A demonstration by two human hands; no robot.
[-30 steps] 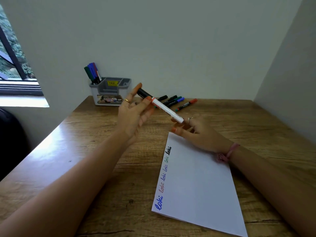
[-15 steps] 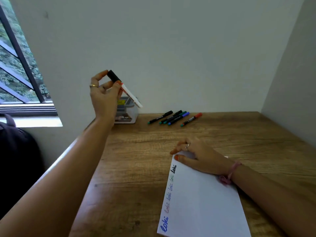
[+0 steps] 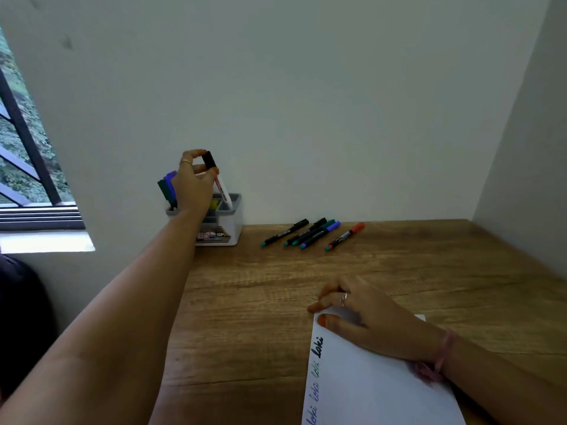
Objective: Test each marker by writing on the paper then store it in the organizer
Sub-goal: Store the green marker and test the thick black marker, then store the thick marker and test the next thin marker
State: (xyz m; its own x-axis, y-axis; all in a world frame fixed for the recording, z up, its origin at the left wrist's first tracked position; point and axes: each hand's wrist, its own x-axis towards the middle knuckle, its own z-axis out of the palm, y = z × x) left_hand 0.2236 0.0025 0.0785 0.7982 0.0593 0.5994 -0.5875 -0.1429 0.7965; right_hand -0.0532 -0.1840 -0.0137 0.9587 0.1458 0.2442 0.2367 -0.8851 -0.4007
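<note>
My left hand (image 3: pixel 194 182) pinches a white marker with a black cap (image 3: pixel 218 181) near its cap end, its lower end inside the grey organizer (image 3: pixel 228 222) at the back left of the desk. Green and blue markers (image 3: pixel 167 188) stand in the organizer's left compartment, partly behind my hand. My right hand (image 3: pixel 362 314) rests flat on the top corner of the white paper (image 3: pixel 377 391), which carries handwritten words along its left edge. Several loose markers (image 3: pixel 313 233) lie on the desk right of the organizer, the rightmost with a red cap (image 3: pixel 345 237).
The wooden desk (image 3: pixel 251 289) fills a corner, with walls behind and to the right. A window with dark bars (image 3: pixel 27 167) is at the left. A dark bag or chair (image 3: pixel 21 326) sits beside the desk's left edge.
My left hand carried the white marker from over the desk up and back to the organizer, tilting it upright and lowering its end into a compartment. My right hand stayed on the paper.
</note>
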